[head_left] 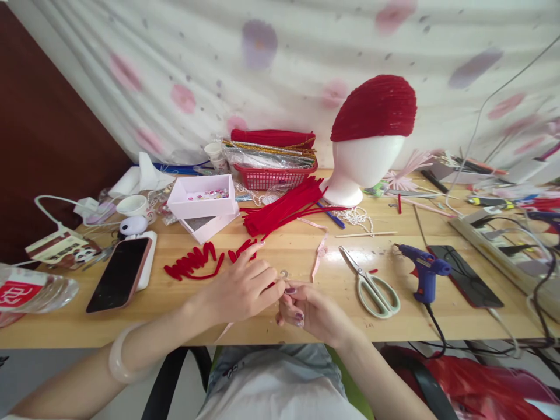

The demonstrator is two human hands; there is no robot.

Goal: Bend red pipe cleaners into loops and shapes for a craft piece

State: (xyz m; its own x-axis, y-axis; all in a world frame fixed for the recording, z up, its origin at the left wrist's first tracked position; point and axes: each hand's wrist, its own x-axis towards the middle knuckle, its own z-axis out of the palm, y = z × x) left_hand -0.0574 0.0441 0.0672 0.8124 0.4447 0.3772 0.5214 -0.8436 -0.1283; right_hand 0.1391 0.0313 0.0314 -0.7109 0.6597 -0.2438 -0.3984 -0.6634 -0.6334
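Observation:
My left hand (251, 286) and my right hand (312, 309) meet just above the table's near edge, fingertips pinched together. A trace of red shows between the left fingers, but what they hold is mostly hidden. Right thumb and fingers press against the left fingertips, the thing between them too small to make out. Beside the left hand lies a red pipe cleaner bent into zigzag loops (192, 262). A second looped red piece (240, 249) is partly covered by that hand. Beyond, a bundle of straight red pipe cleaners (284, 211) rests on the table.
Scissors (376, 291), a blue glue gun (422, 268) and a dark phone (466, 277) lie right. A foam head (365, 160) wears a red cap (376, 111). A pink tape measure (321, 251) lies ahead. At left are another phone (120, 271), a bottle (39, 289) and a white box (203, 204).

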